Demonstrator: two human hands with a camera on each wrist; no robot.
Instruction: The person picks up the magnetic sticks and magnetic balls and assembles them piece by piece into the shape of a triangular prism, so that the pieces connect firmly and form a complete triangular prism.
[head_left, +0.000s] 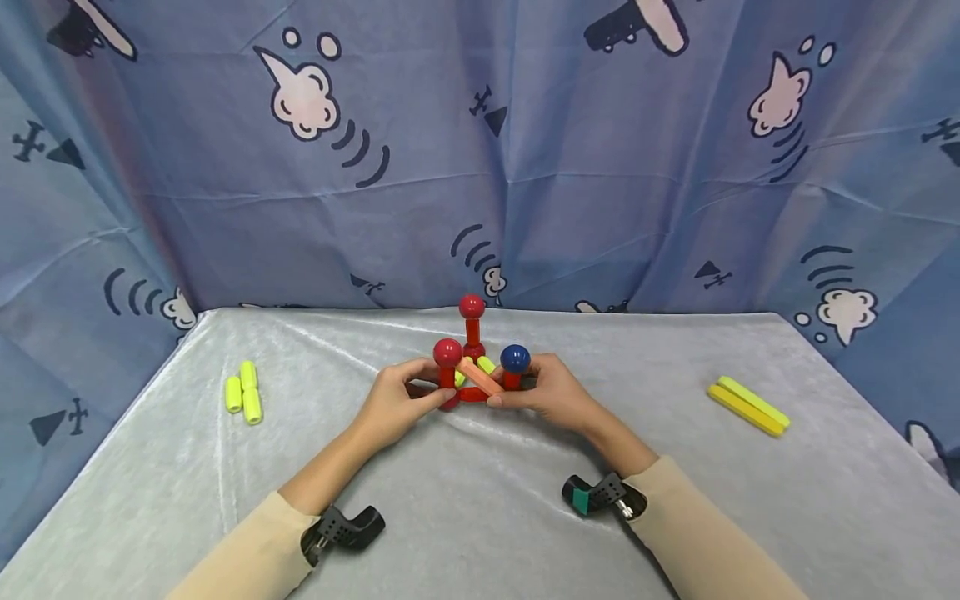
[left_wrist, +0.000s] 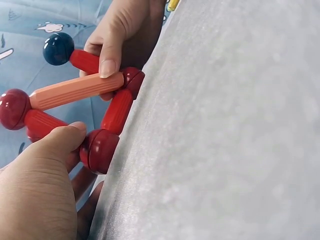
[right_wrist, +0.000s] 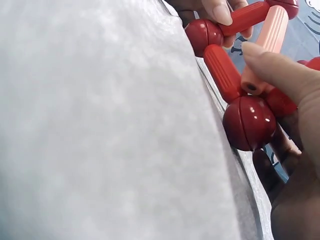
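Note:
A ball-and-rod toy frame stands between both hands. The left hand (head_left: pixel 393 404) grips the front-left upright red rod (left_wrist: pixel 45 122), topped by a red ball (head_left: pixel 447 352). A salmon-orange rod (head_left: pixel 480 377) slants from that ball down to the lower right ball (right_wrist: pixel 249 123). Near its lower end, the right hand (head_left: pixel 551 396) pinches this rod between thumb and fingers. Beside that hand, a blue ball (head_left: pixel 515 358) tops the right upright. A horizontal red rod (left_wrist: pixel 117 111) joins the two lower front balls. Behind stands another red upright (head_left: pixel 472 332) with a red ball on top.
Several short yellow-green rods (head_left: pixel 250 406) lie on the left of the grey cloth-covered table (head_left: pixel 465 517). Two longer rods, a yellow one (head_left: pixel 745 411) and a yellow-green one (head_left: pixel 753 401), lie at the right. A patterned blue curtain (head_left: pixel 420 108) hangs behind the table.

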